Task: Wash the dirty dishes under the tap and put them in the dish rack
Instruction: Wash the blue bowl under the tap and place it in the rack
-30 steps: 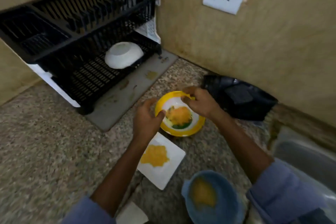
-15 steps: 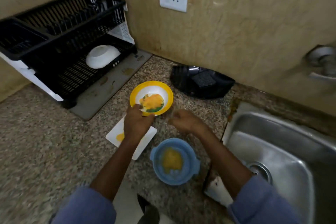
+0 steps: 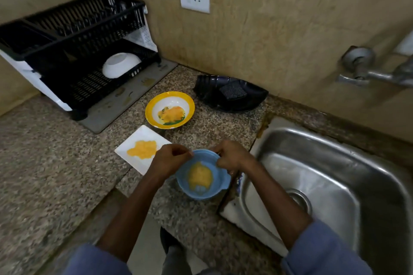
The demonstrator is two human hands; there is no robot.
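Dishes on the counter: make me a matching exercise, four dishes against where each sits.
1. blue bowl
2. yellow bowl
3. white plate
4. white bowl

a. upside down in the rack
b. between both hands, nearest the sink
c. left of the blue bowl
d. beside the black tray

Pairs: 1-b, 2-d, 3-c, 4-a

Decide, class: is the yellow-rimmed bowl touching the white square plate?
Apart. The head view shows a strip of bare speckled counter between the yellow-rimmed bowl and the near corner of the white square plate.
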